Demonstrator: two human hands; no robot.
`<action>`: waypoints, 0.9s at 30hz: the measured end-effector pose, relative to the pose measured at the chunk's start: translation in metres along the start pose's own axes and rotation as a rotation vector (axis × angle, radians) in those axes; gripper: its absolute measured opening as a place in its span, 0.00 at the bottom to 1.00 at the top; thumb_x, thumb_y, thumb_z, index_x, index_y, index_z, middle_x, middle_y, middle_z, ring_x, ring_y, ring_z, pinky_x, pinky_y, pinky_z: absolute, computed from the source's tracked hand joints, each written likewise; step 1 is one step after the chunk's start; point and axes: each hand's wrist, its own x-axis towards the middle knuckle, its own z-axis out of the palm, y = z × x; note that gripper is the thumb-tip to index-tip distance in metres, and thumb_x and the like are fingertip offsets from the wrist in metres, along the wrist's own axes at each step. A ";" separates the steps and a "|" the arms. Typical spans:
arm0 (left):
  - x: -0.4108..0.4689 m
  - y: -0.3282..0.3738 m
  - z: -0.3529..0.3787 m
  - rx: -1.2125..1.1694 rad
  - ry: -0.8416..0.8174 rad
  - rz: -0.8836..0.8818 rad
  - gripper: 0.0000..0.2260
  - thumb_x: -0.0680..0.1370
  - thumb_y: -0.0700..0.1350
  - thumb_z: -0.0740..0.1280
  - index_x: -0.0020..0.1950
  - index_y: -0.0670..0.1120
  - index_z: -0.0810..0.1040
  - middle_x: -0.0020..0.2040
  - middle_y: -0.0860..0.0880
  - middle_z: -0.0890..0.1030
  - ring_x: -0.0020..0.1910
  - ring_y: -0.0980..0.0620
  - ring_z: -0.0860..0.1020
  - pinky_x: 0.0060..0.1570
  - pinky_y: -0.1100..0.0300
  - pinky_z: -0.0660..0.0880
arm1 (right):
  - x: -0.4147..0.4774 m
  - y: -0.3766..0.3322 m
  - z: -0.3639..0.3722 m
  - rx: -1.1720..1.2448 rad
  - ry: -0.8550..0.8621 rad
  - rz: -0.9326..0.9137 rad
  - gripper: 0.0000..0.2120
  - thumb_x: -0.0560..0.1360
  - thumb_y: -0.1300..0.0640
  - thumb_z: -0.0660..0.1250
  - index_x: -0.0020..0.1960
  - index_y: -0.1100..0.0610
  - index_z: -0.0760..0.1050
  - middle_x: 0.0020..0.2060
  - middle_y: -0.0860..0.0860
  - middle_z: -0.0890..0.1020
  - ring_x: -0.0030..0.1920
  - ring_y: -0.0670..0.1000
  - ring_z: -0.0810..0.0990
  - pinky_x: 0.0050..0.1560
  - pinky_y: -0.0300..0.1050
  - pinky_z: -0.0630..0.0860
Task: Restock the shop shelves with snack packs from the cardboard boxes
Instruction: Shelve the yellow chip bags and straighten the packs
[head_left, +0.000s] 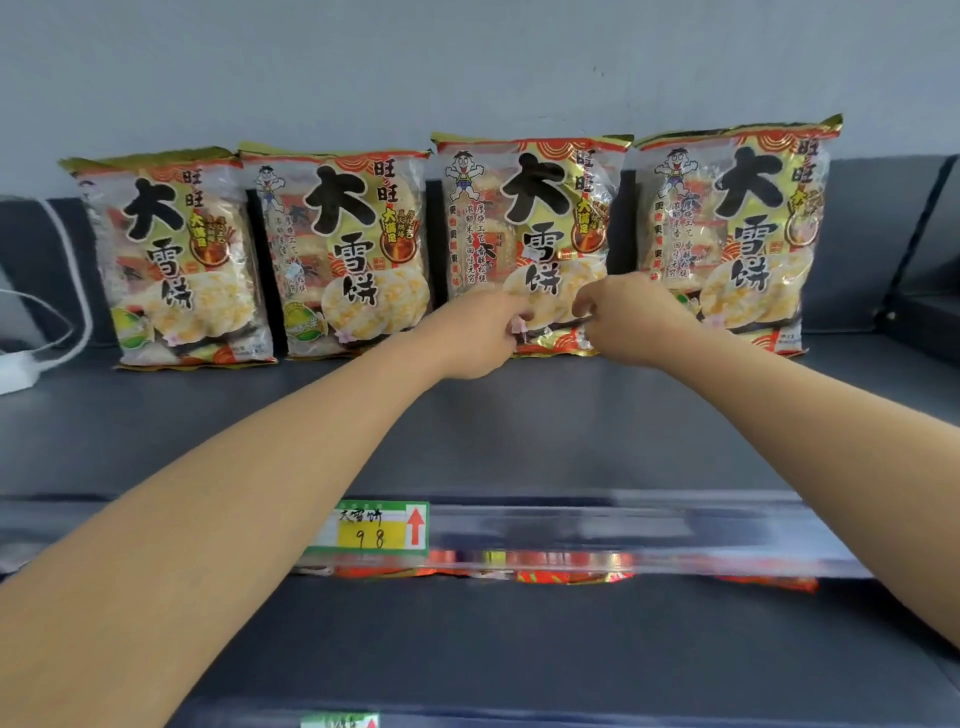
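Note:
Several rice-cracker snack packs stand upright in a row at the back of the dark top shelf (467, 415). From the left they are one pack (176, 260), a second (343, 249), a third (530, 234) and a fourth (727, 234). My left hand (478, 332) and my right hand (628, 317) both reach to the lower part of the third pack, fingers pinched on its bottom edge. No cardboard box is in view.
A price label (382, 527) sits in the clear rail at the shelf's front edge. More packs (519, 569) show on the shelf below. A white charger and cable (21, 358) lie at the far left. A grey wall rises behind.

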 end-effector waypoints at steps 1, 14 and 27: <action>-0.010 -0.004 -0.006 0.033 0.006 -0.014 0.18 0.79 0.39 0.59 0.70 0.47 0.71 0.60 0.46 0.74 0.53 0.48 0.74 0.47 0.60 0.67 | -0.002 -0.012 -0.002 -0.002 0.000 -0.034 0.19 0.74 0.63 0.59 0.63 0.54 0.75 0.62 0.57 0.77 0.60 0.59 0.76 0.56 0.49 0.75; -0.149 -0.070 -0.064 0.037 0.020 -0.058 0.14 0.79 0.40 0.61 0.64 0.46 0.75 0.51 0.44 0.78 0.56 0.47 0.72 0.51 0.55 0.71 | -0.067 -0.160 -0.012 -0.113 -0.040 -0.195 0.17 0.77 0.62 0.59 0.64 0.56 0.75 0.61 0.58 0.77 0.61 0.61 0.75 0.55 0.48 0.75; -0.219 0.046 -0.033 -0.167 -0.049 0.506 0.13 0.79 0.41 0.61 0.62 0.48 0.77 0.46 0.51 0.72 0.48 0.49 0.72 0.47 0.58 0.67 | -0.237 -0.139 -0.030 -0.137 -0.084 0.218 0.11 0.76 0.60 0.60 0.55 0.53 0.77 0.50 0.56 0.80 0.50 0.59 0.77 0.44 0.45 0.71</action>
